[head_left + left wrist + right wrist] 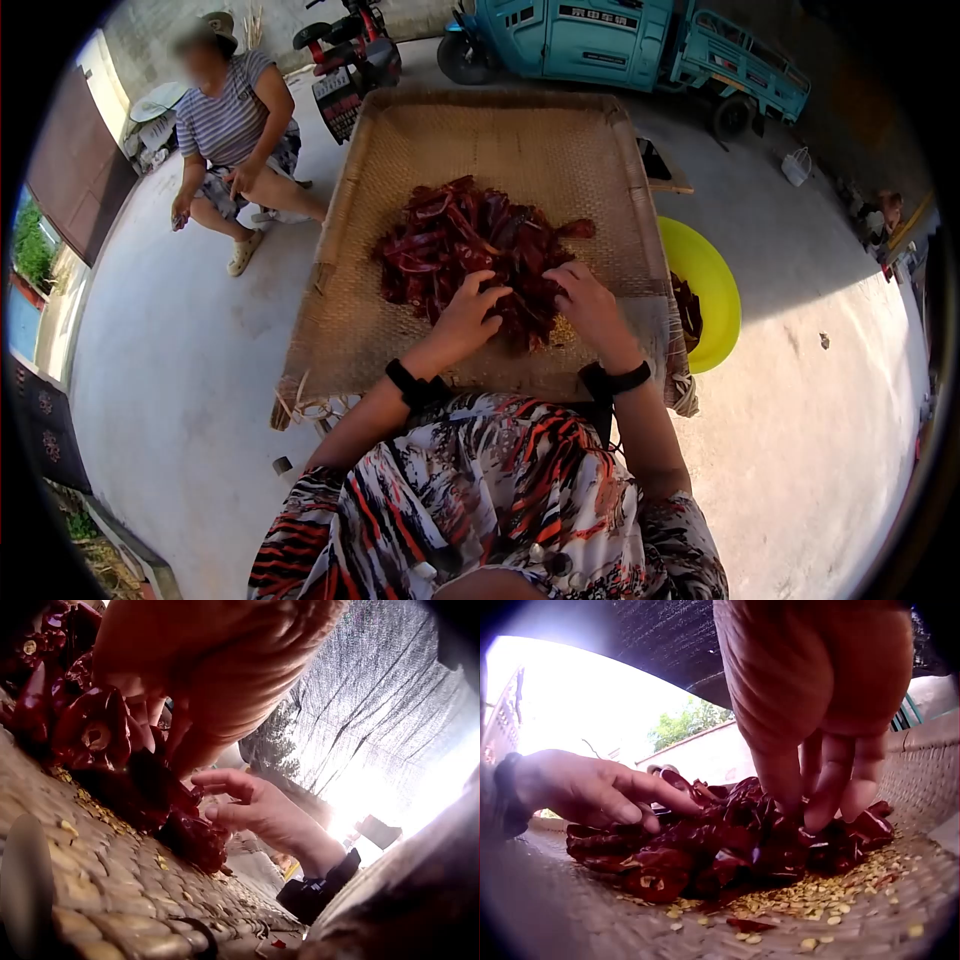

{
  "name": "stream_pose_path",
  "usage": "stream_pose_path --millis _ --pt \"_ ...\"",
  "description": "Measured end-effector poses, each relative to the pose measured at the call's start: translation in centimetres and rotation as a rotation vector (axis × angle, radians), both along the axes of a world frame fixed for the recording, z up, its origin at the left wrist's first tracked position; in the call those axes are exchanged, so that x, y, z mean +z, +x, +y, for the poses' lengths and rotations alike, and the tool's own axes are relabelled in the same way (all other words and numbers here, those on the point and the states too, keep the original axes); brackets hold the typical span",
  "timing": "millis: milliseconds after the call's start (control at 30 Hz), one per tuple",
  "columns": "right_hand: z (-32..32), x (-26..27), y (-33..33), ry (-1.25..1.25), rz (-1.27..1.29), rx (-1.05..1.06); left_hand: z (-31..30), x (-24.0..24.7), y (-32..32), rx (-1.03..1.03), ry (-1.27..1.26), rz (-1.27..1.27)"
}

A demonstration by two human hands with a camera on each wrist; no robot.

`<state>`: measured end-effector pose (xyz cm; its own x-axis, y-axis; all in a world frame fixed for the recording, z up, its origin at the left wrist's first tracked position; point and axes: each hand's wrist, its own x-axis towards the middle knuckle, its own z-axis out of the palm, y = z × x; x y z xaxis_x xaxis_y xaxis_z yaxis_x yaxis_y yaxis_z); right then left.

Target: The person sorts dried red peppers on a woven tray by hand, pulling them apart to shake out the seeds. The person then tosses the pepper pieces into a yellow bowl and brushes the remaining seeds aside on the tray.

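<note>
A heap of dried red chili peppers (440,240) lies on a woven tray (480,135). My left hand (462,325) rests at the near left of the heap, its fingers spread over the peppers. At the heap's right side is my right hand (592,305), fingers pointing down among the peppers in the right wrist view. In the left wrist view, the thumb and forefinger of that hand stand apart beside a dark red pepper (196,841). Loose yellow seeds (802,900) are scattered on the weave below the heap. Some fingertips are hidden by the peppers.
Right of the tray, a yellow-green basin (715,300) holds more dark red pieces. A seated person (235,120) in a striped shirt is at the left. Behind stand a red motorbike (375,60) and a teal three-wheeled vehicle (600,45).
</note>
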<state>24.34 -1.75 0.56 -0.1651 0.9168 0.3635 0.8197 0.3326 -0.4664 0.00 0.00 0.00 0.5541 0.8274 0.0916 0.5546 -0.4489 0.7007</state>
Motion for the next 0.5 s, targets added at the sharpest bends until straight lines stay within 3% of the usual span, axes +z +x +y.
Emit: stream_pose_path --millis 100,267,367,500 --pt "-0.6 -0.1 -0.4 0.034 0.008 0.039 -1.0 0.3 0.3 0.004 -0.05 -0.021" --pt "-0.9 3.4 0.9 0.048 0.249 -0.008 0.1 0.5 -0.1 -0.006 -0.043 -0.036" --pt "-1.2 5.3 3.5 -0.002 0.514 -0.1 0.9 0.4 -0.8 -0.065 -0.051 -0.064" --pt "-0.7 6.8 7.9 0.194 0.424 -0.386 2.4 -0.3 -2.6 -0.096 -0.119 -0.206"
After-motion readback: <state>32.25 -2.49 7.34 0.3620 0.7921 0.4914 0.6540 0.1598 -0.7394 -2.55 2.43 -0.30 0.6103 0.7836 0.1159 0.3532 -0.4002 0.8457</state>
